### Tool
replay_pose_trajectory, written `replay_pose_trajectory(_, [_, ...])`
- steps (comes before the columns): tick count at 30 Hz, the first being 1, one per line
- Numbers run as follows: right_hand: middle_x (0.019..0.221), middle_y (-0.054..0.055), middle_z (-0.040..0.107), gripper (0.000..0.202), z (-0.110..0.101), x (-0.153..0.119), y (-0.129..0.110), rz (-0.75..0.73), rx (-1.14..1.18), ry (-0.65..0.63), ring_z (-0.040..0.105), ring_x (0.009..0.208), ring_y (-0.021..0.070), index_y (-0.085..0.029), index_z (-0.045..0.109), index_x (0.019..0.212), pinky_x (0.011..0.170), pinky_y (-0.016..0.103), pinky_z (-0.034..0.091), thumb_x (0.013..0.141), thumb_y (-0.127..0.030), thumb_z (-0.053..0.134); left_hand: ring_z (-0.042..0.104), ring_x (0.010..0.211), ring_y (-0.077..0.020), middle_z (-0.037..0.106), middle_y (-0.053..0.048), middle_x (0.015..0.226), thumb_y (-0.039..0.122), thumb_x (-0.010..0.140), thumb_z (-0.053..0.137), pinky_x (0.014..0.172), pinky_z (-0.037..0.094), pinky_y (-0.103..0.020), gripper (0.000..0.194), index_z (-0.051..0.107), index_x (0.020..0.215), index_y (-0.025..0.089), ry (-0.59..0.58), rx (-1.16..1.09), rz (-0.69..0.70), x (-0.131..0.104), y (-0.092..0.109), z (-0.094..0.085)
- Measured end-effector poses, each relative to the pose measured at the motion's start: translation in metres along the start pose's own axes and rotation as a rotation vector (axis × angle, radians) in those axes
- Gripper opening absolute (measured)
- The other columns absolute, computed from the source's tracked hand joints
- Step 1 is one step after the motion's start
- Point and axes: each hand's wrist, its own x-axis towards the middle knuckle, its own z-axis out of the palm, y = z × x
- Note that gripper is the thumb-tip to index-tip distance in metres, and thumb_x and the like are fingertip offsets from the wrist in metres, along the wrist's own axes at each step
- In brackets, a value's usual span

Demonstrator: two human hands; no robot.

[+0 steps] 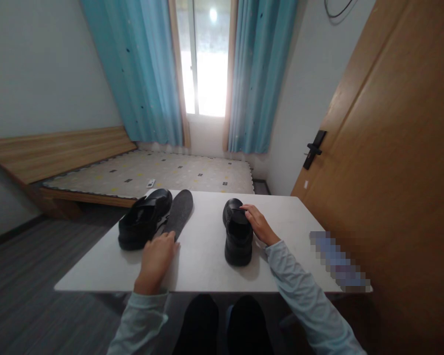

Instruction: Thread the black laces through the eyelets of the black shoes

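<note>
My left hand (158,259) is closed round the near end of a dark grey insole (182,209). The insole's far end points away from me, just right of a black shoe (140,224) on the table's left side. A second black shoe (239,246) stands upright near the middle, its toe away from me and its opening facing up. My right hand (258,222) grips this shoe from the right, fingers over its upper near the tongue. The thumb of that hand is mostly hidden.
Both shoes rest on a white table (207,266). A blurred-out bluish item (336,261) lies at its right edge. Beyond the table is a bed (166,172) with a small white object (150,183) on it. A wooden door (385,148) stands close on the right.
</note>
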Motion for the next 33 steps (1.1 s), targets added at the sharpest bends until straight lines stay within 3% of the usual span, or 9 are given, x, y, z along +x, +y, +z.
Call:
replay_pose_trajectory(2, [0.117,0.009,0.057,0.033,0.0,0.0,0.0,0.001,0.0,0.001,0.05,0.116,0.0203,-0.021,0.057,0.113,0.106,0.041,0.035,0.096,-0.035,0.033,0.062,0.096,-0.03,0.066,-0.013,0.105,0.029,0.088,0.044,0.084,0.043,-0.046,0.026,0.06,0.104,0.016,-0.018,0.024,-0.009,-0.002,0.007,-0.006])
replay_pose_trajectory(7, [0.117,0.008,0.057,0.032,0.0,0.0,0.0,-0.001,0.006,0.003,0.05,0.116,0.0204,-0.022,0.057,0.113,0.106,0.041,0.035,0.095,-0.035,0.034,0.06,0.099,-0.0325,0.066,-0.013,0.105,0.032,0.089,0.047,0.094,0.034,-0.058,0.027,0.061,0.107,0.016,0.107,0.013,0.052,-0.011,0.036,-0.034])
replay_pose_trajectory(10, [0.117,0.008,0.057,0.032,0.0,-0.001,0.001,0.002,0.007,0.004,0.05,0.116,0.0203,-0.022,0.057,0.113,0.106,0.041,0.035,0.095,-0.035,0.034,0.059,0.103,-0.0304,0.065,-0.013,0.109,0.031,0.089,0.05,0.095,0.037,-0.051,0.027,0.061,0.109,0.017,0.178,-0.09,0.184,-0.015,0.06,-0.052])
replay_pose_trajectory(12, [0.117,0.008,0.057,0.031,0.0,0.0,0.001,0.004,0.007,0.004,0.05,0.116,0.0203,-0.022,0.057,0.113,0.106,0.041,0.035,0.095,-0.034,0.034,0.058,0.107,-0.0258,0.064,-0.011,0.114,0.032,0.088,0.052,0.094,0.041,-0.041,0.028,0.059,0.112,0.018,0.201,-0.21,0.347,-0.019,0.08,-0.06])
replay_pose_trajectory(16, [0.118,0.008,0.057,0.032,0.0,0.0,0.002,0.001,0.003,0.009,0.05,0.116,0.0205,-0.023,0.057,0.113,0.106,0.042,0.035,0.095,-0.034,0.035,0.058,0.103,-0.022,0.065,-0.007,0.109,0.033,0.081,0.064,0.092,0.045,-0.036,0.034,0.058,0.112,0.021,0.184,-0.343,0.555,-0.029,0.124,-0.059])
replay_pose_trajectory(21, [0.117,0.008,0.057,0.032,-0.001,0.0,0.001,-0.002,-0.003,0.013,0.05,0.115,0.0198,-0.022,0.058,0.113,0.105,0.041,0.036,0.095,-0.035,0.034,0.054,0.107,-0.0289,0.064,-0.012,0.106,0.03,0.076,0.069,0.091,0.044,-0.046,0.051,0.052,0.122,0.016,0.226,-0.3,0.444,-0.038,0.162,-0.038])
replay_pose_trajectory(23, [0.117,0.009,0.057,0.033,-0.001,0.0,0.0,-0.001,-0.003,0.015,0.05,0.115,0.02,-0.022,0.058,0.113,0.105,0.041,0.036,0.095,-0.035,0.034,0.054,0.105,-0.0283,0.064,-0.012,0.103,0.025,0.08,0.065,0.085,0.048,-0.043,0.042,0.053,0.118,0.014,0.214,-0.296,0.374,-0.037,0.168,-0.032])
replay_pose_trajectory(27, [0.119,0.008,0.058,0.034,-0.002,0.001,0.0,0.009,-0.007,0.012,0.051,0.116,0.0202,-0.022,0.058,0.115,0.105,0.041,0.036,0.095,-0.037,0.034,0.054,0.101,-0.0249,0.064,-0.01,0.095,0.019,0.083,0.06,0.079,0.05,-0.036,0.018,0.057,0.101,0.016,0.181,-0.319,0.332,-0.034,0.172,-0.03])
replay_pose_trajectory(33, [0.122,0.008,0.058,0.035,-0.003,0.0,0.001,0.009,-0.007,0.026,0.051,0.117,0.02,-0.023,0.057,0.119,0.105,0.041,0.037,0.095,-0.038,0.036,0.053,0.099,-0.024,0.064,-0.006,0.095,0.023,0.075,0.07,0.075,0.051,-0.033,0.028,0.056,0.099,0.02,0.206,-0.358,0.339,-0.031,0.166,-0.035])
